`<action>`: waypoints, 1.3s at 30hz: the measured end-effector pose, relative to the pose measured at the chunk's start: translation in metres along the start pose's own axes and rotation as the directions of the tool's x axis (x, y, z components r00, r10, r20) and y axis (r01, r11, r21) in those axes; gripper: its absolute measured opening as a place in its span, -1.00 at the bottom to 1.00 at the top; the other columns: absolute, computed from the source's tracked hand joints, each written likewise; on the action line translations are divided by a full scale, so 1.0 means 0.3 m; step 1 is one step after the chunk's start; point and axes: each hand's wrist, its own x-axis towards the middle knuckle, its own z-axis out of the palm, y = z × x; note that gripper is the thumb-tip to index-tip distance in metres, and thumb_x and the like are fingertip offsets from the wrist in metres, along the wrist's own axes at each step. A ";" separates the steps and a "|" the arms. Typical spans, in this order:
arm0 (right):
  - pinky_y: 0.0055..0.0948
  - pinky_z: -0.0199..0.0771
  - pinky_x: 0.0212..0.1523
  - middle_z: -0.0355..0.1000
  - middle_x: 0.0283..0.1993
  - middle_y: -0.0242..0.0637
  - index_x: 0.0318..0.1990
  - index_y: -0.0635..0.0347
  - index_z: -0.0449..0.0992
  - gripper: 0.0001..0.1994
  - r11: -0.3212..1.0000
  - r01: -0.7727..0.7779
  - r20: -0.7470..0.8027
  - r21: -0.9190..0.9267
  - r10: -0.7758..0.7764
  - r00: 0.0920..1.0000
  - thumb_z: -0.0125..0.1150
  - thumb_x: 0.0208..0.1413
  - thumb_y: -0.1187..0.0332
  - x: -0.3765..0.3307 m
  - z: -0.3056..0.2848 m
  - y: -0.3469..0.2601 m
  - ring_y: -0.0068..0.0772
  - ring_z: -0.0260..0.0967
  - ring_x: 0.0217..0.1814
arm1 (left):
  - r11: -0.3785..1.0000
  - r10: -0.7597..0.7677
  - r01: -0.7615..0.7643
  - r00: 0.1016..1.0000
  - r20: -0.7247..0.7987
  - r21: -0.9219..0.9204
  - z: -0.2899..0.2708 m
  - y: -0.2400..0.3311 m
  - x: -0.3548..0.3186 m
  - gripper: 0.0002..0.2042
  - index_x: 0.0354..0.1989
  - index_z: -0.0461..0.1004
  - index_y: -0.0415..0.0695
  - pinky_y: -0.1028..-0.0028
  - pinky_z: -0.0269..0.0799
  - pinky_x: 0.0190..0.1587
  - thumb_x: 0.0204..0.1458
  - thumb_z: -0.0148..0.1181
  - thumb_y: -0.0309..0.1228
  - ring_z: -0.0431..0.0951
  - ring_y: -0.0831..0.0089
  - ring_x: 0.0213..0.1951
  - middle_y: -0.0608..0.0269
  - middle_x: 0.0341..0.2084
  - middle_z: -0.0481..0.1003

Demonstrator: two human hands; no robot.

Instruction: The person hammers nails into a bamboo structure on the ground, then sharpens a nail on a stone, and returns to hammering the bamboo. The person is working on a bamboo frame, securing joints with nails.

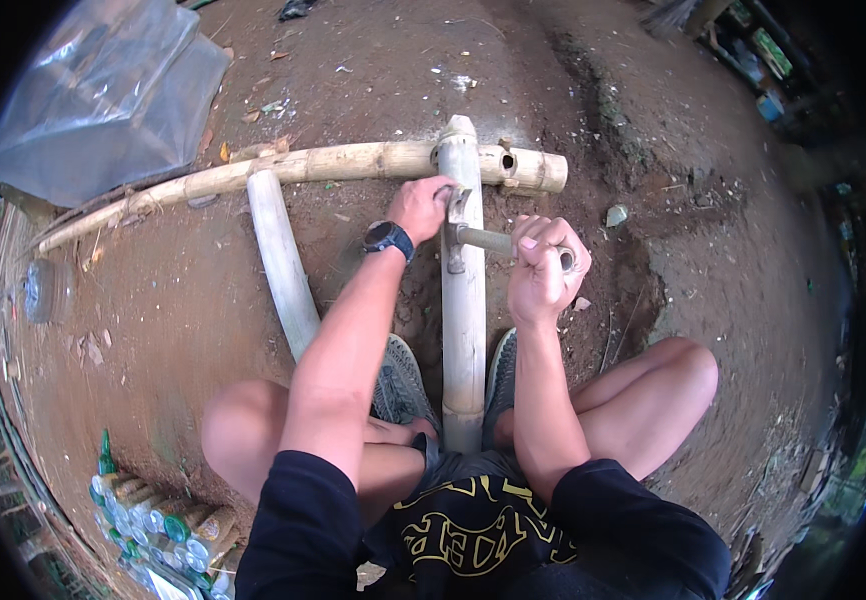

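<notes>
The person's dark shirt (473, 530) with yellow lettering filled the nearest part of the view, and a cluster of clear and green bottles (168, 535) lay off to its left. Both legs were bent outward, and 2 dark shoes (402, 385) flanked a pale bamboo pole (464, 340) that ran straight away from the person's lap.

The right hand (548, 262) was clenched around the handle of a hammer (488, 240), just right of the pole; the handle's hollow-looking end showed past the fist. The hammer's head lay over the pole's upper face, lengthwise along it. A little farther off, the left hand (417, 210), with a dark watch (389, 240) at its wrist, had its fingers bent in at the pole's left edge, beside the far end of the head. Whether those fingers grasped something small, I could not tell.

To the left, a 2nd bamboo length (281, 260) slanted away, its far end at a long bamboo pole (353, 163) lying crosswise. The 1st pole's far end passed over that crosspiece, near a dark hole (508, 161). Beyond, at upper left, a translucent plastic sheet (108, 100) rested on the brown earth (173, 300).
</notes>
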 end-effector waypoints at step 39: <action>-0.44 0.19 -0.54 0.03 -0.72 -0.57 -0.63 -0.04 0.19 -0.71 0.724 -0.528 -0.127 0.445 0.634 0.763 0.13 0.03 0.47 0.014 -0.172 -0.059 -0.61 -0.04 -0.73 | 0.820 -0.025 0.376 0.776 0.630 -0.431 -0.477 0.166 -0.253 -0.86 -0.12 0.35 -0.26 0.41 0.51 -0.13 0.25 -0.10 -0.48 0.63 0.30 -0.20 -0.06 -0.18 0.56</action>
